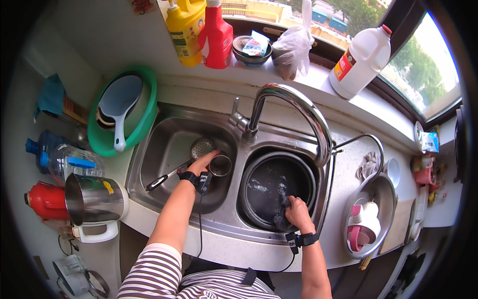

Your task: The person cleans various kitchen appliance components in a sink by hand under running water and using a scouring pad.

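My left hand (203, 164) is in the left basin (164, 130), with its fingers against the side of a small round cup (220, 165). The thumb is hidden, but the hand appears to hold the cup. Just beyond that hand lies a perforated skimmer ladle (202, 148), its black-tipped handle slanting to the basin's front left. In the right basin a large dark round pot (261, 202) has wet, foamy streaks inside. My right hand (298, 215) grips a dark wire scouring pad (281, 220) at the pot's near right wall.
A chrome faucet (289, 93) arches over the right basin. Left of the sink stand a green basin (151, 108) holding a blue dipper (123, 97), and a steel jug (99, 202). A grey bowl (351, 213) with a pink-and-white appliance part stands right. Bottles, including a red one (220, 41), line the windowsill.
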